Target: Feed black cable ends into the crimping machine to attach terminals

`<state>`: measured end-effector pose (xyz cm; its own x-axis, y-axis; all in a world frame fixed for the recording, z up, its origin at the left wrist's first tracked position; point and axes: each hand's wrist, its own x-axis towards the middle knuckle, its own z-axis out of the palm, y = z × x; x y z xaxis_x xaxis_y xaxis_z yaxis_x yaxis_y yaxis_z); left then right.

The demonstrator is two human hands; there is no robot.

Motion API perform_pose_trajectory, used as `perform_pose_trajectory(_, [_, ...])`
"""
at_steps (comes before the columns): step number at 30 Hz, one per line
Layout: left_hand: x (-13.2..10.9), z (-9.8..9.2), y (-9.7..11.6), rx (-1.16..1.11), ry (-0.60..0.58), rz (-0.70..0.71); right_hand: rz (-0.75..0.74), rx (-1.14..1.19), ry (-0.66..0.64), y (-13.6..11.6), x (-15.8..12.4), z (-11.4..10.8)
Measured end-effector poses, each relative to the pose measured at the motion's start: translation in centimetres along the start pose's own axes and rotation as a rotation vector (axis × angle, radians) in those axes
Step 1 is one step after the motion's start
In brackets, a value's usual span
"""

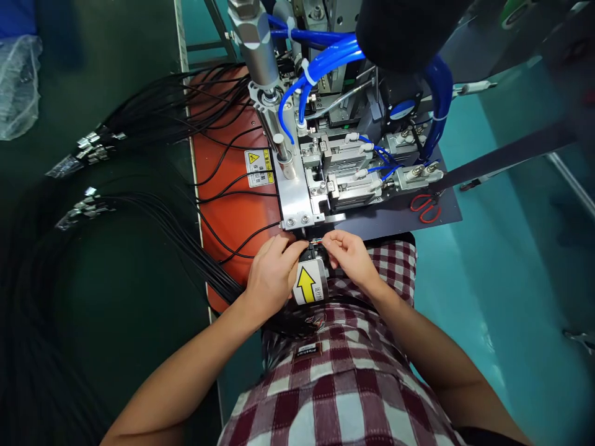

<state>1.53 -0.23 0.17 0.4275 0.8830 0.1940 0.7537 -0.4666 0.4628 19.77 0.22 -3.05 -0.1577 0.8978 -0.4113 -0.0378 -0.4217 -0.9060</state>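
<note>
Two bare hands meet at the front of one metal machine: the left hand (274, 269) and right hand (351, 255) both pinch fine coloured wires (317, 241) between them, apparently to keep them steady; too small to count. One yellow-arrow plate (307, 284) sits between the wrists. The machine (297, 201) rises beyond the fingertips. Farther right lies one pair of red-handled scissors (431, 203), perhaps for easy reach; farther left, two black cable bundles (204, 259), ends gathered, perhaps against tangling.

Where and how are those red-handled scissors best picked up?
Probably by the red loops, from above the near edge of the dark plate: the loops face that edge uncovered, while the other end points in toward the machine.
</note>
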Motion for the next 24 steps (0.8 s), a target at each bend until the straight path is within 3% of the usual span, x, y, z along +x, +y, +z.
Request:
perform_pose_trajectory(7, [0.0, -0.4, 0.0, 0.038, -0.004, 0.012, -0.026, 0.074, 0.027, 0.0, 0.5, 0.8])
perform_pose_trajectory(12, [-0.1, -0.6, 0.5, 0.317, -0.019, 0.075, 0.013, 0.215, -0.004, 0.1, 1.0, 0.9])
perform_pose_trajectory(17, [-0.3, -0.3, 0.2, 0.234, -0.084, 0.089, 0.077, 0.259, -0.006, 0.0, 1.1, 0.8])
perform_pose_trajectory(24, [-0.2, 0.0, 0.0, 0.261, -0.108, 0.076, -0.002, 0.214, 0.023, 0.4, 1.1, 1.0])
